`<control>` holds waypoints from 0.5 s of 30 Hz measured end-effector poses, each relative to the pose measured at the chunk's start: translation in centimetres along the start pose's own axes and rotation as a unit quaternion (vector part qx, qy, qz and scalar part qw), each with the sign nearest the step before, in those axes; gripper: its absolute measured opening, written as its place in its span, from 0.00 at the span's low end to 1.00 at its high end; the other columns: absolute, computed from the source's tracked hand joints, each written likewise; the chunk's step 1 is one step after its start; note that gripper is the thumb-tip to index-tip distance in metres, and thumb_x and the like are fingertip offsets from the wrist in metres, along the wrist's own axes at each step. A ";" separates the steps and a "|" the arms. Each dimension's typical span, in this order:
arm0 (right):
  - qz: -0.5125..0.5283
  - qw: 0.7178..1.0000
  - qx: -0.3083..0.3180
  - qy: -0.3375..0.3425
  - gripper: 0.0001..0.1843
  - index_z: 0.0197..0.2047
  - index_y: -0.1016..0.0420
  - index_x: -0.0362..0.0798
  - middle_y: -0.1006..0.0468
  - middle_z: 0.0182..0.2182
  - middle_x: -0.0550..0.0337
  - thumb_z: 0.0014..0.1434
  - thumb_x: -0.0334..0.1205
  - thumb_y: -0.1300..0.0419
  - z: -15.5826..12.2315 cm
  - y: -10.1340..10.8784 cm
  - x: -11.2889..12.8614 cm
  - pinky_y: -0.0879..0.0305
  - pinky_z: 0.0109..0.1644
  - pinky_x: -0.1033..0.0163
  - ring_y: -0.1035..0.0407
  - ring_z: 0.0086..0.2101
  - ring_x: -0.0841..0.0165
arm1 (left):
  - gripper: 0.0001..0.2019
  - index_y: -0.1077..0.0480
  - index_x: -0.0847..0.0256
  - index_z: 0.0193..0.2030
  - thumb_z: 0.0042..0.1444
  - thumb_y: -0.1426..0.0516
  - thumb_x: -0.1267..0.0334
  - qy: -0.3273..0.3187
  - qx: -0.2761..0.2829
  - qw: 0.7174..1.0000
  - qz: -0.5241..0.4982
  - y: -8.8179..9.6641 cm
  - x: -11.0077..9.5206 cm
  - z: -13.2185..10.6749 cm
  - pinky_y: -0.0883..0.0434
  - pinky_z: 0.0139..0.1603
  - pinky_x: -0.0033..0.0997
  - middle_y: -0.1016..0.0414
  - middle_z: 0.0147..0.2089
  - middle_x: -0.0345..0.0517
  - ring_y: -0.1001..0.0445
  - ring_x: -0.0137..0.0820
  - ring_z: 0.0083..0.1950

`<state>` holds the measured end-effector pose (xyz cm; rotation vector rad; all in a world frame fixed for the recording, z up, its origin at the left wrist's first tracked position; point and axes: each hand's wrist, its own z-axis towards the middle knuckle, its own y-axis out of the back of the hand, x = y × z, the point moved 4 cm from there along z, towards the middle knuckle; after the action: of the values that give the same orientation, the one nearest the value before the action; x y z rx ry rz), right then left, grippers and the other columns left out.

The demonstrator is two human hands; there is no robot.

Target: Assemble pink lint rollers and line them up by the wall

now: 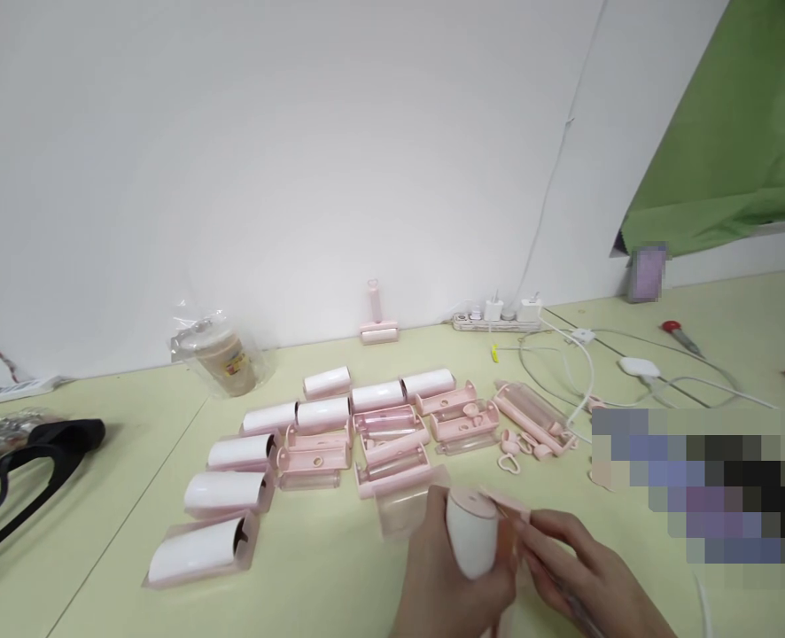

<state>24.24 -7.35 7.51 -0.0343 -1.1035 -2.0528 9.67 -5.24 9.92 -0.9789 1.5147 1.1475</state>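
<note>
My left hand (432, 576) is wrapped round a white lint roller (473, 542) with a pink end cap, tilted towards me. Close on its right, my right hand (585, 567) has its fingers closed at a pale pink piece (509, 503) against the roller's side; that contact is blurred and partly hidden. Beyond my hands lie pink roller housings (313, 458) and clear covers (406, 509). Several white sticky rolls (199, 551) in clear wrap form a curve on the left. Small pink heart-shaped loops (509, 456) rest near the housings.
A pink lint roller (379, 328) leans at the wall. A bagged drink cup (226, 359) stands back left, with a black strap item (40, 470) nearer. A power strip (495, 322), loose cables (592, 381) and red-handled tools (681, 335) lie right. One right-hand area is pixelated.
</note>
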 end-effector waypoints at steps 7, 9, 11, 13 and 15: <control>-0.005 1.000 0.003 -0.010 0.18 0.53 0.43 0.52 0.30 0.33 0.57 0.59 0.30 0.54 0.2 -1.1 -2.1 0.32 0.28 0.71 0.28 0.29 0.71 | 0.11 0.42 0.59 0.35 0.46 0.43 0.63 -0.023 -0.038 0.999 -0.017 0.0 -1.1 1.6 0.34 0.34 0.27 0.31 0.31 0.40 0.31 0.31 0.33; -0.029 0.999 0.018 -0.026 0.14 0.49 0.41 0.51 0.30 0.31 0.58 0.60 0.31 0.55 1.0 -1.3 -2.8 0.34 0.24 0.72 0.29 0.25 0.73 | 0.12 0.41 0.59 0.37 0.47 0.44 0.60 -0.020 -0.086 0.996 -0.014 1.4 -0.6 1.7 0.34 0.34 0.29 0.32 0.31 0.40 0.32 0.32 0.33; -0.072 0.996 0.043 -0.029 0.10 0.42 0.37 0.51 0.28 0.28 0.60 0.61 0.32 0.55 1.7 -1.5 -3.3 0.34 0.23 0.70 0.30 0.23 0.72 | 0.15 0.42 0.59 0.41 0.49 0.45 0.55 0.001 -0.110 0.994 -0.018 2.9 0.1 1.4 0.34 0.35 0.30 0.33 0.30 0.41 0.32 0.33 0.32; -0.100 0.993 0.058 -0.007 0.09 0.37 0.35 0.52 0.26 0.27 0.62 0.60 0.33 0.54 2.1 -1.5 -3.3 0.31 0.32 0.64 0.28 0.25 0.69 | 0.18 0.42 0.59 0.45 0.50 0.48 0.52 0.023 -0.111 0.993 -0.017 4.2 0.8 0.8 0.34 0.35 0.31 0.32 0.31 0.41 0.31 0.35 0.33; -0.081 0.996 0.043 -0.008 0.08 0.39 0.34 0.52 0.23 0.28 0.61 0.59 0.34 0.52 2.4 -1.1 -2.8 0.32 0.42 0.58 0.27 0.27 0.67 | 0.19 0.42 0.58 0.47 0.51 0.49 0.52 0.034 -0.104 0.994 0.012 5.2 1.1 -0.1 0.34 0.35 0.31 0.32 0.32 0.41 0.30 0.35 0.35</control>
<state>24.72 -3.57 7.20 0.0844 -1.2383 -2.1479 4.46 -4.17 9.87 -1.1535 1.4848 1.3199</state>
